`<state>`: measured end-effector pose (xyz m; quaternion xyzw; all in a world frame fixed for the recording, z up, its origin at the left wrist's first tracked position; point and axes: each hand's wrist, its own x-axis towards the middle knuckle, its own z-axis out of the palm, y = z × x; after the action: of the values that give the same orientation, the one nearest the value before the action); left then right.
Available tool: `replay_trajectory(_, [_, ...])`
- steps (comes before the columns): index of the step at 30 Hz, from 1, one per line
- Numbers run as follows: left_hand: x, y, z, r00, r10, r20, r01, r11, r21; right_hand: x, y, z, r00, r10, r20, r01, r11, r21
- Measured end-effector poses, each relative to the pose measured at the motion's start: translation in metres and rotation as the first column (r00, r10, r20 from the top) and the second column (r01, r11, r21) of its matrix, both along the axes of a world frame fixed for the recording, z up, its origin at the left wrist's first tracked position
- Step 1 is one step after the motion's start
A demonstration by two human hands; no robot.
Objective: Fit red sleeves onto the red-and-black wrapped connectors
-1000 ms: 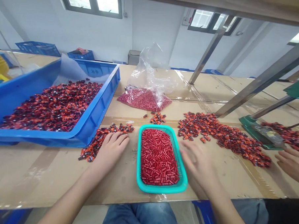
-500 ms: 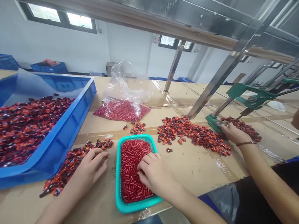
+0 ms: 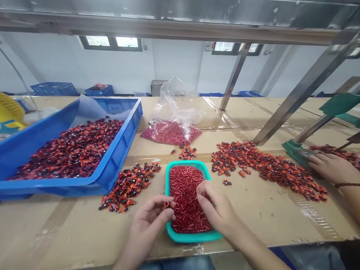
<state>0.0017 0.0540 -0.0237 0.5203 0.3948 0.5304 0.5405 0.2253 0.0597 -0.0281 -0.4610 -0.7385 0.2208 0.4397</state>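
Note:
My left hand (image 3: 152,219) pinches a small orange-and-black plastic part (image 3: 166,205) with a round hole, at the near left rim of a green basket (image 3: 190,238). Short red tubes (image 3: 186,183) fill that basket. Over its right side is my right hand (image 3: 217,204), thumb and fingertips closed together; what they hold, if anything, is too small to make out. A pile of the same orange-and-black parts (image 3: 130,184) lies left of the basket, and a larger pile (image 3: 265,166) spreads to the right.
A blue tray (image 3: 106,175) of similar parts stands at the left. Behind the basket lies a clear bag (image 3: 172,132) of red tubes. A co-worker's hand (image 3: 335,167) is beside a green press (image 3: 298,152) on the right. A metal post (image 3: 298,88) slants upward.
The view has turned left. My left hand has moved from the left pile to the basket with a part in its fingers. My right hand has lifted from among the red tubes.

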Motion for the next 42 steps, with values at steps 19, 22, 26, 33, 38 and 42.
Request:
replay_trajectory(19, [0.004, -0.045, -0.001, 0.938, 0.010, 0.348, 0.032, 0.993, -0.115, -0.039, -0.048, 0.026, 0.969, 0.122, -0.216, -0.092, 0.985, 0.147])
replay_trajectory(22, [0.001, -0.051, -0.004, 0.979, 0.040, 0.202, -0.049, 0.998, 0.039, -0.036, -0.050, 0.029, 0.975, 0.130, -0.179, -0.103, 0.983, 0.151])
replay_trajectory(26, [0.001, -0.051, -0.002, 0.995, 0.083, 0.053, -0.095, 0.949, 0.300, -0.031, -0.053, 0.036, 0.986, 0.150, -0.078, -0.138, 0.980, 0.145])
replay_trajectory(33, [-0.001, -0.047, -0.001, 0.992, 0.101, -0.077, -0.052, 0.875, 0.482, -0.021, -0.056, 0.049, 0.977, 0.143, 0.155, -0.168, 0.973, 0.160])
replay_trajectory(38, [-0.006, -0.046, -0.002, 0.983, 0.114, -0.143, -0.020, 0.845, 0.535, -0.016, -0.055, 0.057, 0.942, 0.189, 0.277, -0.222, 0.970, 0.096])
replay_trajectory(42, [-0.007, -0.044, 0.004, 0.966, 0.137, -0.217, 0.020, 0.802, 0.597, -0.015, -0.052, 0.060, 0.930, 0.224, 0.293, -0.247, 0.968, 0.044])
